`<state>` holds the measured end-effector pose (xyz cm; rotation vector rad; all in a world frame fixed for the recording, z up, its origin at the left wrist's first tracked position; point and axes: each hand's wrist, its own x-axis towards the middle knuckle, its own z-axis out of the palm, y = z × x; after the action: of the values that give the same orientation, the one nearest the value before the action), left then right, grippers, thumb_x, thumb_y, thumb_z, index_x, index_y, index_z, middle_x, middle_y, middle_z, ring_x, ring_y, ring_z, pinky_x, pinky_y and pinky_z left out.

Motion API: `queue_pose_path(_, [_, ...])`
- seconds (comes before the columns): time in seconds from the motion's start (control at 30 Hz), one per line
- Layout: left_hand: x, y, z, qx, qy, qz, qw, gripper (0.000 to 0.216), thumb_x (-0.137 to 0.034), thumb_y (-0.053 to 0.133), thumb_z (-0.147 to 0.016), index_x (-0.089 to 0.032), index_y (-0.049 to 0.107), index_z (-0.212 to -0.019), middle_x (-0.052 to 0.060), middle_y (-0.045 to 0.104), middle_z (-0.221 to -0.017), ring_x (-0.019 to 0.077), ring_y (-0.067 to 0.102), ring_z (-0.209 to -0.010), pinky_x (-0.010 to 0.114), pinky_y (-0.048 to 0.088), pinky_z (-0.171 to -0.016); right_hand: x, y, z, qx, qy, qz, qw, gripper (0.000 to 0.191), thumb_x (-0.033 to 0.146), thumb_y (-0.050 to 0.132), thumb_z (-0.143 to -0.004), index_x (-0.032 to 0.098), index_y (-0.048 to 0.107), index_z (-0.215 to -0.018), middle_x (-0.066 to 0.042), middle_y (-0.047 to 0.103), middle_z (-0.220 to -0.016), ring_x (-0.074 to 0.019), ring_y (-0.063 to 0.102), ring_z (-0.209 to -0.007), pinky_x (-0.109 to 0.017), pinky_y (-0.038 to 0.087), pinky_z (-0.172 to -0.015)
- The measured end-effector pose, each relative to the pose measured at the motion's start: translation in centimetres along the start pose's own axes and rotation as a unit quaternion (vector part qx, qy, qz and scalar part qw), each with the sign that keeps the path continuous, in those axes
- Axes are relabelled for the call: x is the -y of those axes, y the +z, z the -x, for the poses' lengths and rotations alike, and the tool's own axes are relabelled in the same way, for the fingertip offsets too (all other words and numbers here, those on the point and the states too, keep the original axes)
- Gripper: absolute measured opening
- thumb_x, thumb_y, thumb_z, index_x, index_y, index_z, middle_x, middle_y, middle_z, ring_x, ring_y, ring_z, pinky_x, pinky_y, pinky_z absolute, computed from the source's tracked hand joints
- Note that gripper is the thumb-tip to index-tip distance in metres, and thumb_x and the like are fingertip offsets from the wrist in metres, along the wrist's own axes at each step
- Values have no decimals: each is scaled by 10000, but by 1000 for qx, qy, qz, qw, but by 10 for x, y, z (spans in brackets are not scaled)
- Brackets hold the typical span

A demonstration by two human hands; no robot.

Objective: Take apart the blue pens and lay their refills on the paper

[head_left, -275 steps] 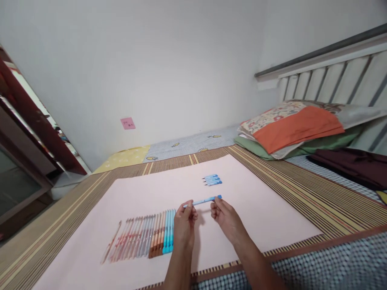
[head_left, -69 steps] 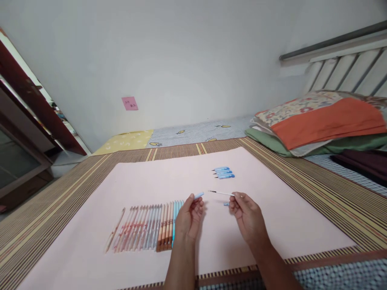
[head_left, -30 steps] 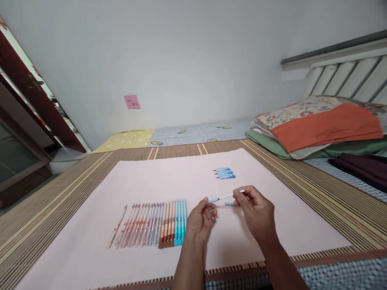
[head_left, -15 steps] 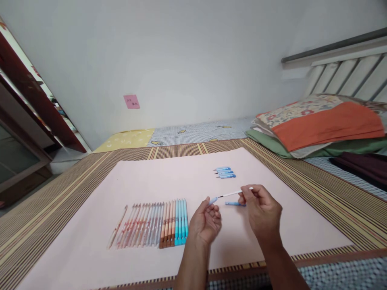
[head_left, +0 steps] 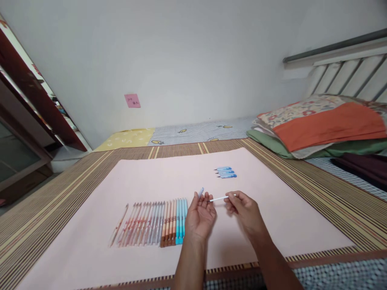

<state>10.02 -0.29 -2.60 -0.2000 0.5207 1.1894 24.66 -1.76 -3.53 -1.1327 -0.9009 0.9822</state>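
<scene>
My left hand [head_left: 200, 213] is closed on a light blue pen barrel [head_left: 200, 192] whose end sticks up past my fingers. Just to its right, my right hand [head_left: 243, 209] pinches a thin white refill [head_left: 220, 198] that points left toward the left hand. Both hands hover over a pink sheet [head_left: 272, 209]. A row of several pens [head_left: 154, 222], pink, grey, orange and blue, lies on the sheet left of my left hand. Three short blue pen pieces [head_left: 226, 172] lie further back on the sheet.
The pink sheet lies on a striped woven mat [head_left: 326, 193] on a bed. Stacked pillows [head_left: 317, 125] and a dark cloth [head_left: 363, 167] are at the right by a slatted headboard [head_left: 341, 76]. A dark wooden cabinet [head_left: 27, 133] stands at the left.
My right hand has brought the refill left and lower, close to my left hand. The left hand has turned the barrel upward. The blue piece that lay under my right hand is out of sight.
</scene>
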Motion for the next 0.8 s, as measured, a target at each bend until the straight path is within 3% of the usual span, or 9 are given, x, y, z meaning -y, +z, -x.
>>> queue_pose_path(0.1, [-1,-1,-1,16,-8,0,1000,267,-266,576,-976,-104,660,-782,71,696,-740,145,704,-697,195,521,-522,-9,6,1,29,9,24,999,461,607,777,-704,155,698,-748,-22,644,-571,-119,516,-484,-256,413,-495])
queue_pose_path(0.27, [0,-1,-2,4,41,-39,998,249,-220,608,-953,-99,656,-741,53,661,-666,95,634,-543,170,537,-508,-15,7,3,57,7,55,997,449,608,767,-711,166,694,-743,-49,685,-628,-150,566,-535,-276,453,-525])
queue_pose_path(0.43, [5,-2,-2,-14,38,-67,997,227,-172,603,-947,-87,654,-742,58,653,-617,103,639,-529,177,560,-516,4,2,5,13,-111,179,977,384,484,748,-764,198,742,-1021,-93,749,-941,-242,674,-859,-374,538,-789])
queue_pose_path(0.53, [10,-3,-3,-22,-6,-91,996,262,-172,583,-959,-68,630,-723,68,647,-592,107,627,-487,179,551,-478,20,2,7,47,-176,243,953,341,392,692,-819,250,723,-1128,-81,726,-1068,-238,664,-926,-371,522,-826])
queue_pose_path(0.7, [17,-4,-6,-13,-46,-112,993,248,-189,583,-963,-49,612,-760,62,642,-600,112,626,-460,168,517,-412,34,1,2,163,-164,313,921,139,262,605,-848,254,742,-867,-24,715,-803,-190,636,-699,-306,482,-665])
queue_pose_path(0.8, [17,-5,-8,-10,-48,-114,992,227,-189,594,-957,-54,617,-776,60,645,-601,117,630,-466,170,512,-399,38,-1,-5,192,-153,317,916,163,203,595,-817,248,727,-902,-8,718,-806,-182,637,-710,-287,474,-666])
